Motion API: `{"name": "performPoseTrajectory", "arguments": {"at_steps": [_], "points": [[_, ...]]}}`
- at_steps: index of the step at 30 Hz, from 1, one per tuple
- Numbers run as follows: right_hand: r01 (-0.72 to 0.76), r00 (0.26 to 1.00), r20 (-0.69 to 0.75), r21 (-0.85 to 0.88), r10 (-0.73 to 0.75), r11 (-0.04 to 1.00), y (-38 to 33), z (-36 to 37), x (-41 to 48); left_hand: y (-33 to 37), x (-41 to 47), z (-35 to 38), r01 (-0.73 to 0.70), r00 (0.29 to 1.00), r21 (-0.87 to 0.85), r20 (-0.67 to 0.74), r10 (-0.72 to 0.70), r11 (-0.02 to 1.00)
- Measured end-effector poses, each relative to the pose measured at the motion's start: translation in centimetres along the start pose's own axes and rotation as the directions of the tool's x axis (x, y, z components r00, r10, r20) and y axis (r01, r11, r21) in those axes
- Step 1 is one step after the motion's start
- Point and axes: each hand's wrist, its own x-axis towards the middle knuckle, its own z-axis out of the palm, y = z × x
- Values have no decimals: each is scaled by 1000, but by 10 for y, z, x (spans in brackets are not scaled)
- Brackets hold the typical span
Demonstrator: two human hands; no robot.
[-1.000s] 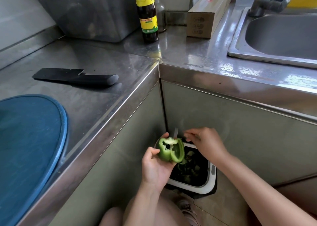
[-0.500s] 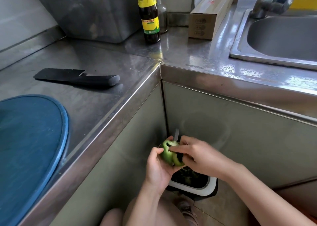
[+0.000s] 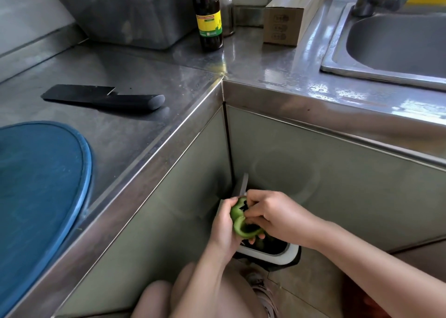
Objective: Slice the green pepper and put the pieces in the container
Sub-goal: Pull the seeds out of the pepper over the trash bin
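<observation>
Stainless steel tabletop (image 3: 144,76), L-shaped, brushed and glossy, with wet glare near the inset steel sink (image 3: 398,42). On it are noted: a matt black knife (image 3: 106,98) lying flat, a round blue cutting board (image 3: 43,173) with a raised rim, a grey metal tub (image 3: 125,11), a dark glass bottle with a yellow label (image 3: 208,21), and a long cardboard box (image 3: 289,16). The hollowed, glossy green pepper (image 3: 237,218) is held low in front of the cabinet corner, above a dark, white-rimmed bin (image 3: 284,255) set on the floor, whose contents are too dark to make out. The pepper is gripped from the left and underneath by the left hand (image 3: 224,231), thumb at the top edge, fingers curled below. The right hand (image 3: 277,218) is closed at the pepper's opening, its curled fingertips pushed into the cavity and pinching at the inside; what is pinched cannot be seen. Against one second earlier: the right hand, then lifted clear over the bin, has been brought back onto the pepper; the pale core then visible in the opening is no longer seen. The knife and cutting board are unchanged in position.
</observation>
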Motion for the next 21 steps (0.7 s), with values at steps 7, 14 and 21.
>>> {"name": "performPoseTrajectory", "arguments": {"at_steps": [7, 14, 21], "points": [[-21, 985, -170, -179, -10, 984, -3, 12, 3, 1, 2, -1, -5, 997, -30, -79, 3, 1000], [-179, 868, -467, 25, 170, 984, -3, 22, 6, -2, 8, 1, -19, 993, -65, -120, 11, 998], [-388, 765, -479, 188, 429, 902, 23, -4, 5, -2, 12, -8, -21, 982, -183, -190, -15, 983]]}}
